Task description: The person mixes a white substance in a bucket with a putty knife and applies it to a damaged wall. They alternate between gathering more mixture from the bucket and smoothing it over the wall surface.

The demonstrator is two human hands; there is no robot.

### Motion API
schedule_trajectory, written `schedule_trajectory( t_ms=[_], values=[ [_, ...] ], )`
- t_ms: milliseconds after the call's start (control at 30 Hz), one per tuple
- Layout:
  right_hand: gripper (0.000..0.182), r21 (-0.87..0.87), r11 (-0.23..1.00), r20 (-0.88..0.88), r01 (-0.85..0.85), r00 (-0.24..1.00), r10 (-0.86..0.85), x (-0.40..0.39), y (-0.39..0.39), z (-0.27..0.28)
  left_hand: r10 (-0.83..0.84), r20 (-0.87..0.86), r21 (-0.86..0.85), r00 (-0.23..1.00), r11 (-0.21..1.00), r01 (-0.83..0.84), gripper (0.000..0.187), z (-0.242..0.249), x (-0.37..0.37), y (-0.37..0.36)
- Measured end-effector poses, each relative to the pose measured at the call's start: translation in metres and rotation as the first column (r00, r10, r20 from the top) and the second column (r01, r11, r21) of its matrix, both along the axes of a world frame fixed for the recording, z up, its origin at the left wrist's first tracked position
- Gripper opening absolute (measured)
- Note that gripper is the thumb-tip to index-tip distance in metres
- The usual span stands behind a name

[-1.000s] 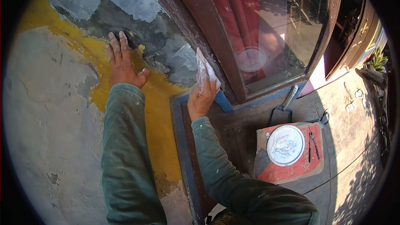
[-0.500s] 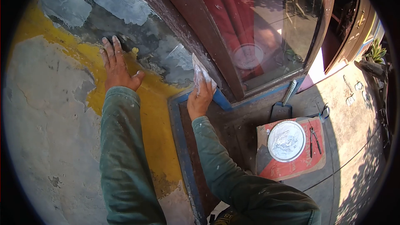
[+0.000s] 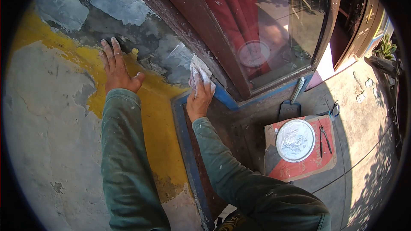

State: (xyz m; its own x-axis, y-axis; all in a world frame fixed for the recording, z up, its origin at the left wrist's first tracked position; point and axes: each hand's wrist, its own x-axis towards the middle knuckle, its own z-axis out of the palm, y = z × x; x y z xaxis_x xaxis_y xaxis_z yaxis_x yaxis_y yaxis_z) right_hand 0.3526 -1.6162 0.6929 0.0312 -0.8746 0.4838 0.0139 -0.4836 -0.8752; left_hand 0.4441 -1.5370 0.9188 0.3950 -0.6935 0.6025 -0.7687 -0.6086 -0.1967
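Observation:
My left hand [image 3: 119,70] lies against the yellow part of the wall [image 3: 150,119], fingers spread, with its fingertips at the edge of a dark grey patch [image 3: 124,34]. Whitish smears mark its fingers. In my right hand [image 3: 200,99] is a white, stained cloth or sheet [image 3: 199,66], pressed to the wall's corner beside the brown window frame [image 3: 214,38]. A fresh white smear [image 3: 180,54] shows on the grey patch just above it. The underside of the held piece is hidden.
Right of my arms, a red cardboard piece [image 3: 280,169] bears a round lid with white paste [image 3: 295,140] and black pliers [image 3: 325,139]. Beyond it are a dustpan [image 3: 290,109] and scissors [image 3: 335,109]. A glass window [image 3: 274,25] stands above, and a blue edge [image 3: 184,145] runs below the wall.
My right hand has moved slightly left with the white piece, which now looks more bunched against the corner. My left hand keeps its place on the wall; the whole view has shifted a little.

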Motion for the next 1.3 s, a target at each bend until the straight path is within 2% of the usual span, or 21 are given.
schedule_trajectory(
  t_ms=[100, 200, 300, 333, 433, 500, 567, 700, 733, 767, 833, 967, 1033, 1100, 1133, 1200, 1233, 1300],
  values=[
    [0.052, -0.076, 0.996, 0.026, -0.054, 0.998, 0.056, -0.010, 0.006, 0.009, 0.004, -0.020, -0.002, 1.000, 1.000, -0.004, 0.124, 0.001, -0.001, 0.000],
    [0.053, -0.115, 0.993, 0.101, 0.013, 0.995, -0.002, -0.017, 0.002, 0.034, -0.038, -0.098, -0.016, 0.994, 0.999, 0.036, 0.124, 0.004, -0.002, 0.002],
    [0.055, -0.119, 0.991, 0.096, 0.065, 0.994, -0.054, -0.005, -0.012, 0.069, -0.043, -0.104, -0.005, 0.994, 0.999, 0.043, 0.125, 0.006, 0.000, 0.004],
    [0.056, -0.097, 0.995, 0.019, 0.035, 0.999, -0.034, 0.005, -0.007, 0.073, -0.049, -0.105, -0.010, 0.993, 0.999, 0.049, 0.125, 0.006, 0.000, 0.004],
    [0.057, -0.110, 0.994, -0.069, -0.019, 0.998, 0.011, 0.014, 0.015, 0.068, -0.002, -0.083, 0.010, 0.997, 1.000, 0.003, 0.124, 0.009, -0.001, 0.003],
    [0.056, -0.180, 0.980, -0.031, -0.084, 0.996, 0.080, 0.001, 0.017, 0.063, -0.031, -0.131, 0.013, 0.991, 0.999, 0.033, 0.126, 0.010, -0.001, 0.005],
    [0.055, -0.222, 0.974, 0.074, -0.049, 0.995, 0.066, -0.007, 0.018, 0.065, -0.034, -0.129, 0.009, 0.991, 0.999, 0.036, 0.126, 0.010, 0.000, 0.005],
    [0.052, -0.155, 0.985, 0.123, 0.079, 0.991, -0.060, 0.004, -0.007, 0.097, -0.006, -0.171, 0.040, 0.985, 0.999, 0.013, 0.126, 0.014, -0.005, 0.006],
    [0.052, -0.145, 0.987, 0.041, 0.074, 0.997, -0.069, 0.012, -0.007, 0.102, -0.007, -0.170, 0.040, 0.985, 0.999, 0.014, 0.126, 0.014, -0.004, 0.006],
    [0.052, -0.145, 0.986, 0.040, 0.077, 0.997, -0.072, 0.016, -0.001, 0.103, -0.017, -0.164, 0.032, 0.986, 0.999, 0.022, 0.126, 0.013, -0.003, 0.007],
    [0.053, -0.189, 0.982, -0.068, -0.009, 0.998, -0.004, 0.022, 0.010, 0.094, -0.031, -0.155, 0.019, 0.987, 0.999, 0.035, 0.126, 0.013, -0.003, 0.005],
    [0.056, -0.254, 0.967, 0.043, -0.025, 0.998, 0.037, 0.005, 0.015, 0.090, 0.049, -0.176, 0.082, 0.983, 0.996, -0.035, 0.121, 0.021, -0.009, 0.007],
    [0.055, -0.221, 0.975, 0.078, -0.018, 0.996, 0.036, 0.002, 0.003, 0.110, 0.067, -0.195, 0.105, 0.979, 0.993, -0.047, 0.120, 0.023, -0.009, 0.009],
    [0.057, -0.230, 0.969, 0.127, 0.085, 0.990, -0.056, 0.008, -0.012, 0.129, 0.042, -0.201, 0.095, 0.979, 0.995, -0.023, 0.119, 0.021, -0.003, 0.010],
    [0.058, -0.187, 0.981, 0.049, 0.047, 0.998, -0.039, 0.014, -0.010, 0.133, 0.040, -0.200, 0.095, 0.979, 0.995, -0.022, 0.119, 0.020, 0.001, 0.011],
    [0.060, -0.206, 0.978, -0.006, 0.038, 0.999, -0.040, 0.028, -0.001, 0.128, -0.068, -0.193, 0.057, 0.979, 0.995, 0.080, 0.120, 0.019, 0.006, 0.013],
    [0.061, -0.225, 0.974, -0.056, 0.025, 0.998, -0.038, 0.032, 0.003, 0.125, -0.068, -0.190, 0.054, 0.979, 0.995, 0.080, 0.120, 0.020, 0.004, 0.012],
    [0.060, -0.242, 0.970, -0.071, 0.034, 0.996, -0.053, 0.025, 0.009, 0.117, 0.036, -0.201, 0.106, 0.979, 0.994, -0.015, 0.116, 0.023, 0.001, 0.011]
  ],
)
